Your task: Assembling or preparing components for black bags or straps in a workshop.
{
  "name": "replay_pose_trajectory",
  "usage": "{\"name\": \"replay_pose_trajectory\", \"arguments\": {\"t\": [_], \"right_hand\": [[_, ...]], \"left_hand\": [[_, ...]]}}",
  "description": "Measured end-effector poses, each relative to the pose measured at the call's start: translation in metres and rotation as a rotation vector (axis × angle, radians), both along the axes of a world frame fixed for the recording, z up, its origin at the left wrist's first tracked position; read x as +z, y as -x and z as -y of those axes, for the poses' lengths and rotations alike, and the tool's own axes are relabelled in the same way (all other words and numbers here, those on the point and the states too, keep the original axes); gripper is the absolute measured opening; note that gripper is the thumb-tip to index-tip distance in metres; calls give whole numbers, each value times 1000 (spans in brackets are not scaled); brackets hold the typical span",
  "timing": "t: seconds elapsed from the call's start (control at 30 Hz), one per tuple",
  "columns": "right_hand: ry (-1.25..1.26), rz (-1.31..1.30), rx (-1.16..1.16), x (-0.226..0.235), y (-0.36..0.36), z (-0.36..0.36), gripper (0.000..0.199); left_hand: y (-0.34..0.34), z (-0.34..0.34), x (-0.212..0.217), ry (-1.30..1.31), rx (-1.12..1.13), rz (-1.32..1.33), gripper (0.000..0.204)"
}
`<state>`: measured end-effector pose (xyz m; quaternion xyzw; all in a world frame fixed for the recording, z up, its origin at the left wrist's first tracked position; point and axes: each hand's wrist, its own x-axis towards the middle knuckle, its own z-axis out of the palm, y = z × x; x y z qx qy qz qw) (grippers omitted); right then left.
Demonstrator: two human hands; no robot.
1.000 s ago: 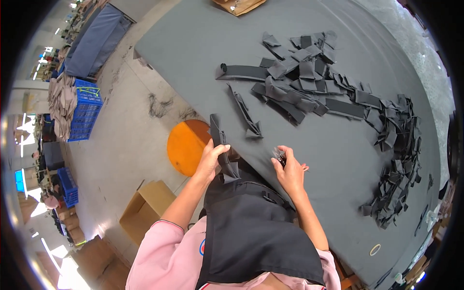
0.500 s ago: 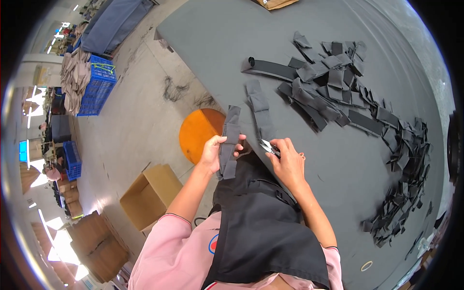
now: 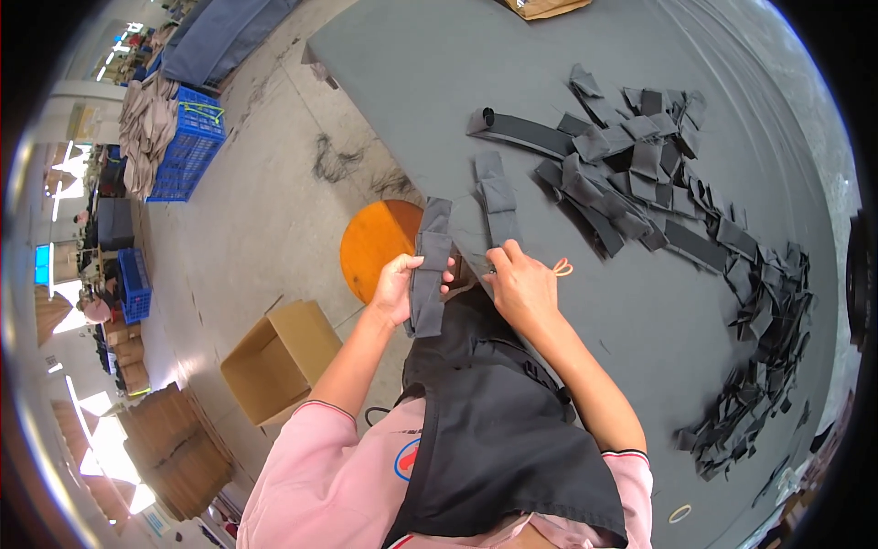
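My left hand (image 3: 395, 289) grips a long dark grey fabric strip (image 3: 430, 261) and holds it upright at the near edge of the grey table (image 3: 439, 82). To the strip's right, my right hand (image 3: 521, 285) is closed, and the orange loop of a small pair of snips (image 3: 562, 267) sticks out beside it. Its fingertips reach toward the strip. A second grey strip (image 3: 498, 197) lies flat on the table just beyond my hands. A black apron (image 3: 494, 430) hangs in front of me.
A heap of several dark fabric pieces (image 3: 658, 183) spreads across the table's right side, down to its near right (image 3: 741, 403). On the floor to the left are a round orange stool (image 3: 370, 249), an open cardboard box (image 3: 279, 361) and blue crates (image 3: 187, 151).
My left hand has brought the strip closer to my body and stood it more upright. My right hand with the snips has come off the strip and now sits beside it.
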<state>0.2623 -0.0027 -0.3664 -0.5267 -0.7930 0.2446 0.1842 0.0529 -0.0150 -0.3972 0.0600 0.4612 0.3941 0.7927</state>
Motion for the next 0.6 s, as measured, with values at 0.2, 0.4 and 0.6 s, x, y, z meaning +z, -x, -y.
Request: {"name": "replay_pose_trajectory", "arguments": {"t": [0.2,0.4,0.6], "right_hand": [[-89,103,61,-12,20,-6,17],[-69,152,31,-24,27,-8,14],[-66,23,8,-21,25,-3,16]], "left_hand": [[6,4,-4,-4,-60,67,42],[9,8,2,-48,26,30,42],[14,10,4,-111,42,44,41]]}}
